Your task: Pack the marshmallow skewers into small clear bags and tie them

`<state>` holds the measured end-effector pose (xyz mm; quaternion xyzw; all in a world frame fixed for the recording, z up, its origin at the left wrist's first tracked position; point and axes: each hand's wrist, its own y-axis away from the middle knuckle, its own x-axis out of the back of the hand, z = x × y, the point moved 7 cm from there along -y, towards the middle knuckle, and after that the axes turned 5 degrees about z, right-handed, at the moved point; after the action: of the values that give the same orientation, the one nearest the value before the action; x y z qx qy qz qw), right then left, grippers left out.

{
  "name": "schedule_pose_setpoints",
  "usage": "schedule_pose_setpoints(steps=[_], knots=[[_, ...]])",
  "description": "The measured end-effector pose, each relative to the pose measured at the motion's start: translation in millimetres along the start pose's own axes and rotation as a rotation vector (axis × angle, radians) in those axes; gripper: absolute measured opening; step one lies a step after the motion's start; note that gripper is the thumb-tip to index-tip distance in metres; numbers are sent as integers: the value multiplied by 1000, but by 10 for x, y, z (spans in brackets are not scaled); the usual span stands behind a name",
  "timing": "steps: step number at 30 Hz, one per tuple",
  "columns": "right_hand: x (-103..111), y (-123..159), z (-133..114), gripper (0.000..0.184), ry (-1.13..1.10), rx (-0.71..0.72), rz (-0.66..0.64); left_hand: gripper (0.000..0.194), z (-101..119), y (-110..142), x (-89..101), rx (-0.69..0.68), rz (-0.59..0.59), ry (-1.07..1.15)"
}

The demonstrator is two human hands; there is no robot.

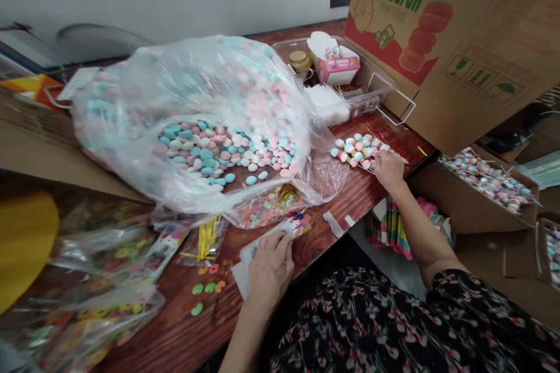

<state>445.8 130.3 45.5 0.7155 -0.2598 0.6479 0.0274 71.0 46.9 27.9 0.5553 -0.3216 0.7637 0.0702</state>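
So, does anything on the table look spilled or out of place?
Yes: a few small colored rings lie loose on the bare table, left of the left hand. They look spilled because similar rings sit inside a clear bag nearby.

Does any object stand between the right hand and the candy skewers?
Nothing visible does: the right hand touches the candy skewers. The large plastic bag reaches close on their left side, but not between.

Muted light glints off the plastic bag (192,78); lower left blurs.
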Motion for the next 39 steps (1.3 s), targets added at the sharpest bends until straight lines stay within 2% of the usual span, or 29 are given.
schedule_pose_setpoints(steps=[3,6,8,10,14,18,22,29,34,39], knots=[[175,15,52,25,-187,29,170,16,-58,-17,7,40,72,87],[433,157,25,22,-488,165,262,17,-107,-32,41,111,159,201],[576,291,-24,19,-645,236,238,17,-115,-26,67,143,190,233],[659,430,-99,15,-744,279,169,14,-94,-11,71,134,164,218],[614,709,-311,12,-888,331,-44,14,-68,50,61,126,68,146],[456,930,-523,10,-924,379,-180,15,-109,101,78,163,115,165],[356,1048,-667,10,-918,438,-263,15,-209,114,40,255,149,277],[326,1170,-780,13,-916,537,-339,16,-391,75,2,415,64,425],[272,1245,-875,15,-864,608,-326,14,-439,62,-17,438,39,508],[317,1287,-966,17,-728,788,-241,13,-402,61,3,400,65,529]])
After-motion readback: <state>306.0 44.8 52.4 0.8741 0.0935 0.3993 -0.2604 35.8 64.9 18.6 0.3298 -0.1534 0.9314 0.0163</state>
